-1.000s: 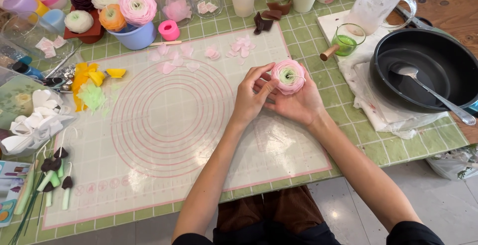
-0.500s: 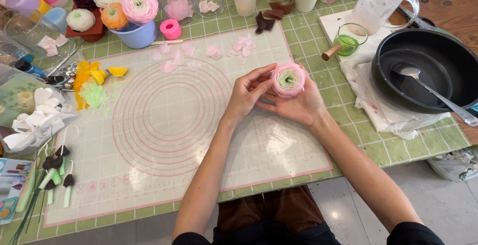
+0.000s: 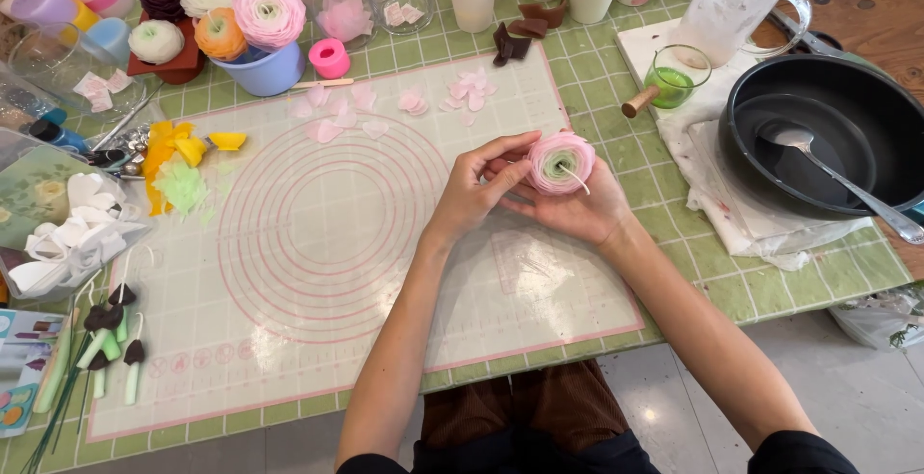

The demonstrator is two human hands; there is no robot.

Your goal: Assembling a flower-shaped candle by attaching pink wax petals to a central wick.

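right hand cups flower from 5 o'clock; left hand, at 9, pinches its edge; wick points at 4.

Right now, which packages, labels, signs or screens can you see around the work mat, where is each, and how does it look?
Clear plastic box: left edge of the table, rectangular, holding a green picture card and white petals.
Printed card or booklet: lower left corner, flat, pale with coloured spots.
Plastic bag: under the table's right edge, crumpled, whitish.
No signs or screens show.
Both hands hold a pink and green flower candle, unlabelled.
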